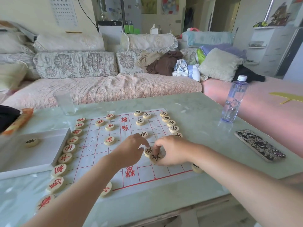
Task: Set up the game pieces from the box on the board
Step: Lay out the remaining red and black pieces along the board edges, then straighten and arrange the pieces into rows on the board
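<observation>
A white paper board (141,174) with a red grid lies on the table. Round wooden pieces with red characters (69,148) line its left edge, and pieces with black characters (171,123) line its right edge. My left hand (131,150) rests over the board's middle, its fingertips touching a black-character piece (148,151). My right hand (172,150) pinches another black-character piece (156,157) right beside it. The open white box (24,161) stands left of the board with one black-character piece (31,142) inside.
A clear water bottle (233,99) stands at the table's far right. A patterned phone (259,145) lies right of the board. An empty glass (64,102) stands behind the board, and a snack packet (19,120) lies at the far left. A sofa runs behind the table.
</observation>
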